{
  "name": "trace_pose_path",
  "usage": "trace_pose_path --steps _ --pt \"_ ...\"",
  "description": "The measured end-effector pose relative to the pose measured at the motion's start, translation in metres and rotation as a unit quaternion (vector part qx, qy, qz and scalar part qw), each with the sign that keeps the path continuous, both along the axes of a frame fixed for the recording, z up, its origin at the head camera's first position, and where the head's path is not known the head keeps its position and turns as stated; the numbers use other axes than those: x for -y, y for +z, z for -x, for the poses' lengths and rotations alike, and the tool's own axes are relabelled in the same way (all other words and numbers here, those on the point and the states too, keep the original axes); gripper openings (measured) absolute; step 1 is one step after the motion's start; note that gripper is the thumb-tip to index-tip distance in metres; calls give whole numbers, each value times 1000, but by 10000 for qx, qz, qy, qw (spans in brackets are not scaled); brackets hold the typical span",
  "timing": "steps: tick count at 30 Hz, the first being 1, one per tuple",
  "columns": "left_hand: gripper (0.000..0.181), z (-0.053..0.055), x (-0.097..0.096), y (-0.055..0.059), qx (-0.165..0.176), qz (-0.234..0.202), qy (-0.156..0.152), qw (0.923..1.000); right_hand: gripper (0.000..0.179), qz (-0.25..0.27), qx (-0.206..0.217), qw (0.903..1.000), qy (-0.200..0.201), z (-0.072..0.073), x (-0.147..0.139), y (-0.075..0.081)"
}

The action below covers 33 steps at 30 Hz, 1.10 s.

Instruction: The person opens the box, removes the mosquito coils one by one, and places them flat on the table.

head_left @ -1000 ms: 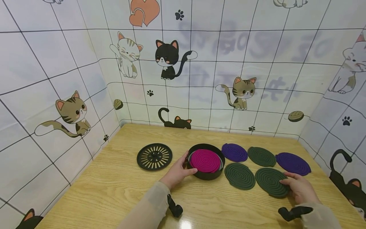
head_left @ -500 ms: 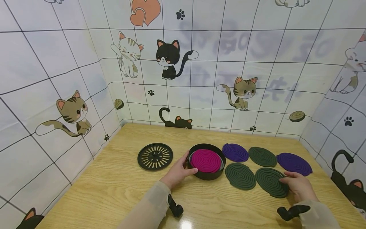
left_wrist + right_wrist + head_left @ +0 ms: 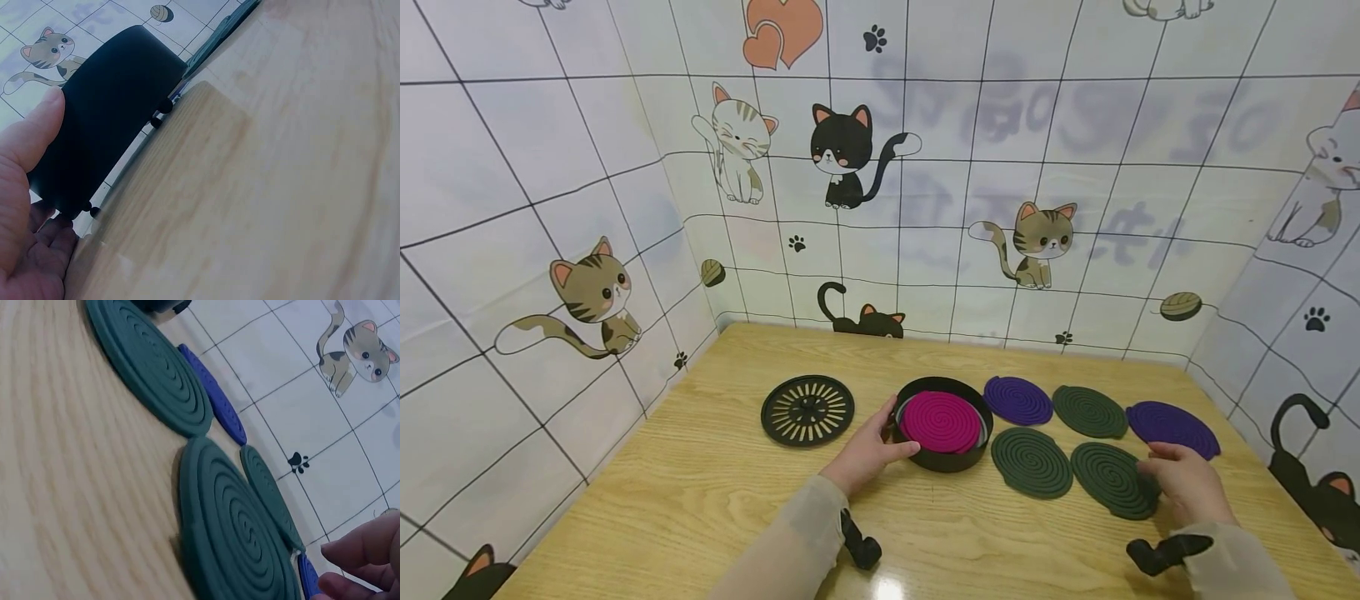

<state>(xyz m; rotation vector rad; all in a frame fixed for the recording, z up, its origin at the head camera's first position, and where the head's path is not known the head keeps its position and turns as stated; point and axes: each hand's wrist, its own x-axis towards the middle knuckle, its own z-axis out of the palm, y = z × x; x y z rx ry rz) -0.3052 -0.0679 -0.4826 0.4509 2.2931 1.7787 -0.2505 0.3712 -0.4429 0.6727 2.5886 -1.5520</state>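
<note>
My left hand (image 3: 867,452) grips the left side of a round black mosquito coil holder (image 3: 942,460); the left wrist view has the thumb on its wall and small feet beneath. A magenta spiral mosquito coil (image 3: 940,421) lies inside it. At the right, my right hand (image 3: 1187,485) hovers by the right edge of the front-right dark green coil (image 3: 1116,479). In the right wrist view, its loosely bent fingertips (image 3: 340,550) stand apart from that green coil (image 3: 240,519) and hold nothing. That coil lies flat on the table.
Another green coil (image 3: 1032,462) lies between the holder and the front-right coil. Behind are a purple coil (image 3: 1018,400), a green coil (image 3: 1089,410) and a second purple coil (image 3: 1172,427). A slotted black lid (image 3: 807,407) lies left on the wooden table (image 3: 715,467).
My right hand's fingers were on the edge of the front-right green coil; now they have let go and lifted slightly off it. My left hand stays on the holder.
</note>
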Motion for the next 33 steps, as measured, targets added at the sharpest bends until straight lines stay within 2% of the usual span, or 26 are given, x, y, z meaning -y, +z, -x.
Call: trace_pose_path --steps 4,10,18,22,25,31,33 --pt "95 5 1 -8 -26 15 -6 10000 64 82 -392 9991 114 2 16 8" --pt "96 4 1 -7 -27 11 -13 10000 60 436 -883 9939 495 10 54 18" --pt "95 3 0 -5 -25 41 41 10000 54 730 -1184 9854 979 31 108 26" --pt "94 4 -1 -6 -3 55 49 10000 50 903 -1237 9823 1082 38 134 31" --pt "93 1 -1 -2 13 42 56 10000 47 1066 -1290 9797 1104 43 151 34" --pt "90 -12 0 17 20 -55 5 10000 43 1300 -1381 9749 1165 52 178 38" --pt "90 -13 1 18 18 -84 -16 10000 44 1354 -1408 9734 1197 53 185 38"
